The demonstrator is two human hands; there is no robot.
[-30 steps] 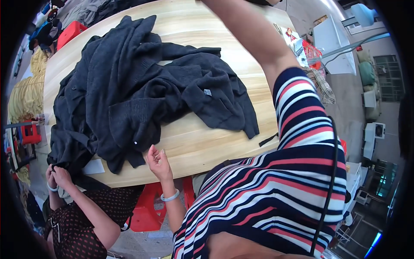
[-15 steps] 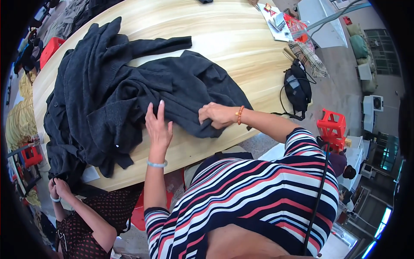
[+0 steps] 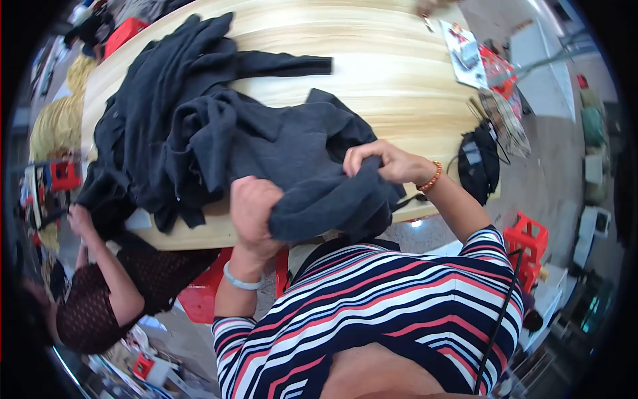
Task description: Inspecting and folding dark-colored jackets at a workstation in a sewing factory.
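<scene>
One left hand (image 3: 254, 207), one right hand (image 3: 384, 161) gripping dark garment (image 3: 329, 207)

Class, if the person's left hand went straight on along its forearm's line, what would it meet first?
Beyond the part of the dark cloth it grips, the left hand would probably first meet more of that cloth, lying ahead on the table; its height above it is unclear.

Over the table (image 3: 392, 80), our left hand (image 3: 254, 209) and right hand (image 3: 387, 161) grip dark cloth (image 3: 332, 203). At the table's right edge we see a black bag (image 3: 478, 161); past its left, yellow fabric (image 3: 54, 130).
</scene>
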